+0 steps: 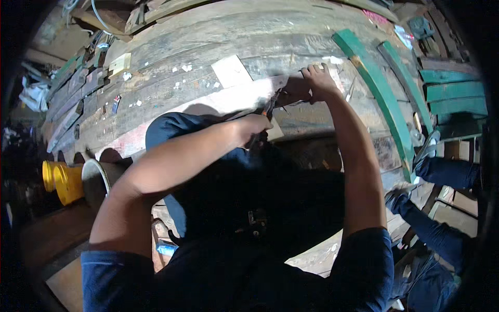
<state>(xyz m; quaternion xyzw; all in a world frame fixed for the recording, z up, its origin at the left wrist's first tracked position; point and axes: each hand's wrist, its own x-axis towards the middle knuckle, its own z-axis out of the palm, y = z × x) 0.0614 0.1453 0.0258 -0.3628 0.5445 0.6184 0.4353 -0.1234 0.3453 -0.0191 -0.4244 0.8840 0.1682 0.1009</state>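
Note:
My left hand (252,126) is closed round an orange-and-dark handled tool (268,111), which looks like pliers, its dark head angled up toward the right. My right hand (318,83) is curled near the far end of that tool, at a long pale plank (197,104); what its fingers hold is hidden in shadow, along with some thin dark strands beside it. The plank lies crosswise on weathered boards (280,36), partly behind my dark-clothed knee (166,130). A square pale wood piece (231,71) lies beyond it.
Green timbers (377,101) lie to the right, with more green slats (455,99). Another person's legs (442,229) are at lower right. Yellow buckets (70,182) and a grey bucket (93,184) stand at left, near stacked planks (70,119). Scraps dot the boards.

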